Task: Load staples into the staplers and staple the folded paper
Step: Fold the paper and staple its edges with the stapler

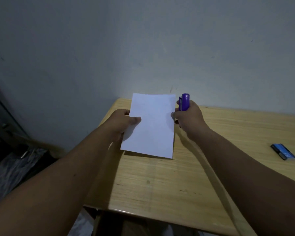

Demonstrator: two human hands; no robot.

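Dim room, grey wall (143,40) filling the upper half of the view. Light wooden table (160,184) set against it, grain running left to right, a few dark marks on the top. Both bare forearms reach in from below and meet over the far part of the table. White folded paper (152,126) held up off the surface, tilted toward the viewer, its shadow falling on the wood under the lower edge. Left hand (121,125) pinches the paper's left edge: thumb laid flat across the front face, remaining fingers tucked behind the sheet and hidden. Right hand (189,118) wrapped closed around a purple stapler (184,102), which stands roughly upright with its rounded end poking above the fist; a fingertip of this hand touches the paper's right edge. The stapler's mouth side faces the paper and sits just beside its upper right edge; cannot tell whether the sheet is actually inside the mouth. Far right of the table, well apart from the hands, lies a small blue box (283,151) with a darker end, flat on the wood. Dark clutter on the floor at left, too dim to identify.
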